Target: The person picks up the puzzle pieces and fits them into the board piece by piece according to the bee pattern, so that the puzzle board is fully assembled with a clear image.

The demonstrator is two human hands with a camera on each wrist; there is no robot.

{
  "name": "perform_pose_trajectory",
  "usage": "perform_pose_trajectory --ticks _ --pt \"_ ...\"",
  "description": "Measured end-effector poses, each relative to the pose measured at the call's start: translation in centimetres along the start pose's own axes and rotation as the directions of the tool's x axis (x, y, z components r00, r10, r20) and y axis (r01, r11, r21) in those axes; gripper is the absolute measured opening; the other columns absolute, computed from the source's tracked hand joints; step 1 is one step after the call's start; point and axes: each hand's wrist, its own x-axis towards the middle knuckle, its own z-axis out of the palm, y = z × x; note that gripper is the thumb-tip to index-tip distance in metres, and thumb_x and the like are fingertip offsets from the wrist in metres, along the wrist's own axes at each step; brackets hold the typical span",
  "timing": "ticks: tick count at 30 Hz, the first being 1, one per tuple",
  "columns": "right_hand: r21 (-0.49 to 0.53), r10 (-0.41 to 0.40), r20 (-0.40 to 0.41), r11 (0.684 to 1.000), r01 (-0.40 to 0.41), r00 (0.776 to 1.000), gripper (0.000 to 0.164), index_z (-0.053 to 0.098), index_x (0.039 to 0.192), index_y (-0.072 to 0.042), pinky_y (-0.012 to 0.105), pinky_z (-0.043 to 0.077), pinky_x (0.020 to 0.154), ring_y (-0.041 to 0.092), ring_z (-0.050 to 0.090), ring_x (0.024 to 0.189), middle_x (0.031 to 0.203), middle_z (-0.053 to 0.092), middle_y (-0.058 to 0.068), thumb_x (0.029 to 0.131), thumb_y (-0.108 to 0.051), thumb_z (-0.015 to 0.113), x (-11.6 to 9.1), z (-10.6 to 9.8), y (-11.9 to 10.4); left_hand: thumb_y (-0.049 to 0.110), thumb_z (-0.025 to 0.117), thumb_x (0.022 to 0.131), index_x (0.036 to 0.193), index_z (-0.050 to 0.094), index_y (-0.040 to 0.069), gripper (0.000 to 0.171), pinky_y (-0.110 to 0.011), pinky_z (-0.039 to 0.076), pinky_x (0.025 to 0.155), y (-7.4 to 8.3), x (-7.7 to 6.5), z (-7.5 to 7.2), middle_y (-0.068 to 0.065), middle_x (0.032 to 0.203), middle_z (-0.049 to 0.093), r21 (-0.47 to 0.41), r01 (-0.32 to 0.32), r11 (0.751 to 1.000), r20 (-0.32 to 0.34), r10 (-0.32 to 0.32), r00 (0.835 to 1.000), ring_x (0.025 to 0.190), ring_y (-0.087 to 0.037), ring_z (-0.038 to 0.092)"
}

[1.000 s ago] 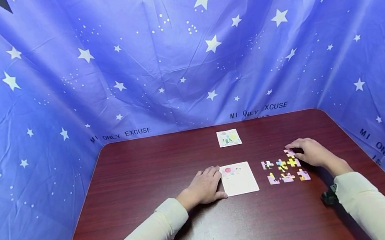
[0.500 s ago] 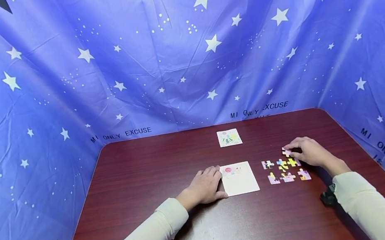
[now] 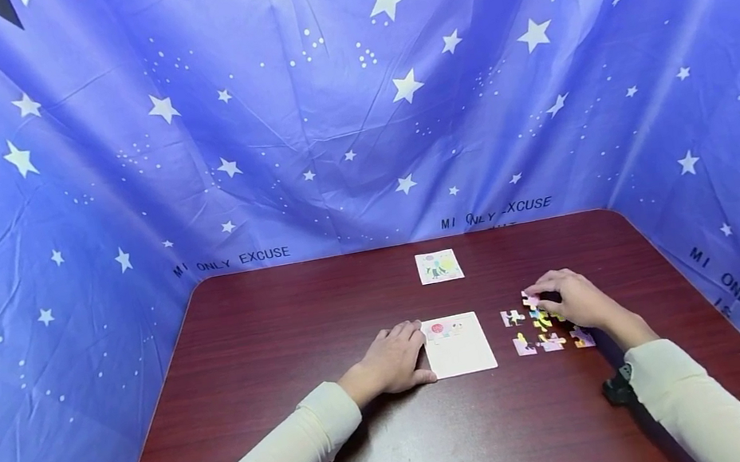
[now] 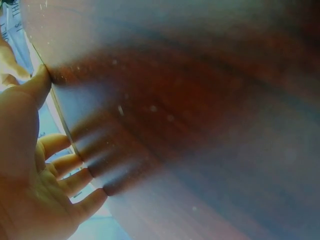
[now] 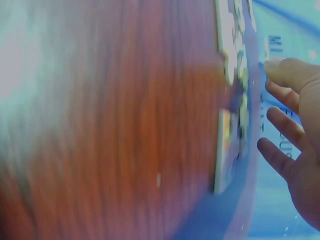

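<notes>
My right hand (image 3: pixel 573 300) pinches a pink jigsaw piece (image 3: pixel 530 299) between thumb and fingertips, above several loose jigsaw pieces (image 3: pixel 524 345) on the table. Part of that group lies hidden under the hand. In the right wrist view, the loose pieces (image 5: pixel 222 150) show edge-on beside the fingers. Left of them lies a square white puzzle board (image 3: pixel 464 355), with a strip of coloured picture along its far side and a bare white lower part. My left hand (image 3: pixel 393 358) lies on the table with its fingers and thumb at the board's left edge.
A small card (image 3: pixel 439 267) with a coloured picture lies beyond the board, near the table's far edge. The dark red wooden table (image 3: pixel 269 328) is enclosed by blue star-patterned cloth (image 3: pixel 300 153). A black wrist device (image 3: pixel 617 387) sits under my right sleeve.
My right hand has gripped the pink jigsaw piece at the far right of the group and moved it left over the other pieces. The left hand and the board stay put.
</notes>
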Motion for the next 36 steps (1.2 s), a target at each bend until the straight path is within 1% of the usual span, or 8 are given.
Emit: perform_pose_trajectory --ticks 7,12,18,22,28,33,36 --pt "0.000 -0.059 -0.031 0.998 0.059 0.998 0.024 0.078 0.111 -0.011 0.058 0.048 0.092 0.039 0.063 0.105 0.106 0.072 0.011 0.087 -0.012 0.077 0.8 0.8 -2.1 0.070 0.059 0.090 0.131 0.054 0.016 0.068 -0.045 0.045 0.110 -0.1 -0.1 0.1 -0.009 0.157 0.046 0.002 -0.002 1.000 -0.007 0.002 1.000 0.145 -0.026 0.045" --pt "0.025 -0.081 -0.017 0.996 0.081 0.997 0.025 0.079 0.109 -0.011 0.056 0.048 0.094 0.037 0.063 0.105 0.105 0.072 0.010 0.085 -0.009 0.077 1.4 1.3 -3.3 0.070 0.059 0.089 0.130 0.055 0.016 0.069 -0.045 0.046 0.110 -0.1 -0.1 0.2 -0.009 0.156 0.047 0.007 -0.004 1.000 -0.010 0.004 1.000 0.145 -0.025 0.046" --pt "0.050 -0.124 -0.011 0.991 0.125 0.992 0.024 0.080 0.108 -0.014 0.050 0.049 0.093 0.030 0.063 0.103 0.101 0.071 0.004 0.085 -0.010 0.078 2.3 2.0 -4.6 0.070 0.059 0.089 0.129 0.054 0.016 0.068 -0.044 0.046 0.110 -0.1 0.0 0.1 -0.009 0.156 0.047 0.015 -0.004 1.000 -0.007 0.004 1.000 0.145 -0.025 0.045" --pt "0.053 -0.155 0.002 0.986 0.155 0.988 0.023 0.080 0.109 -0.015 0.048 0.050 0.092 0.027 0.063 0.102 0.101 0.072 0.001 0.086 -0.011 0.078 2.8 2.5 -5.7 0.070 0.059 0.089 0.130 0.054 0.016 0.068 -0.044 0.045 0.111 -0.1 0.1 0.2 -0.009 0.156 0.047 0.013 -0.003 1.000 -0.007 0.003 1.000 0.145 -0.025 0.045" --pt "0.054 -0.188 0.028 0.981 0.186 0.982 0.023 0.079 0.109 -0.013 0.048 0.050 0.093 0.027 0.062 0.102 0.102 0.071 0.001 0.086 -0.011 0.077 3.5 3.0 -7.2 0.070 0.059 0.090 0.130 0.054 0.015 0.068 -0.045 0.045 0.111 -0.1 0.0 0.2 -0.009 0.157 0.046 0.012 -0.003 1.000 -0.010 0.003 1.000 0.146 -0.025 0.045" --pt "0.058 -0.205 0.066 0.978 0.202 0.977 0.021 0.079 0.109 -0.014 0.047 0.050 0.095 0.025 0.062 0.104 0.102 0.071 0.000 0.088 -0.014 0.077 4.1 3.5 -8.1 0.070 0.059 0.090 0.130 0.054 0.016 0.068 -0.045 0.045 0.111 -0.1 0.0 0.2 -0.008 0.157 0.046 0.015 -0.003 1.000 -0.009 0.003 1.000 0.146 -0.025 0.045" --pt "0.062 -0.226 0.073 0.973 0.221 0.971 0.020 0.080 0.108 -0.015 0.047 0.050 0.095 0.024 0.062 0.104 0.101 0.071 -0.002 0.088 -0.015 0.077 4.4 3.7 -8.5 0.070 0.058 0.090 0.130 0.055 0.016 0.067 -0.045 0.045 0.110 -0.1 0.0 0.2 -0.008 0.157 0.046 0.018 -0.006 1.000 -0.009 0.006 1.000 0.145 -0.025 0.045"
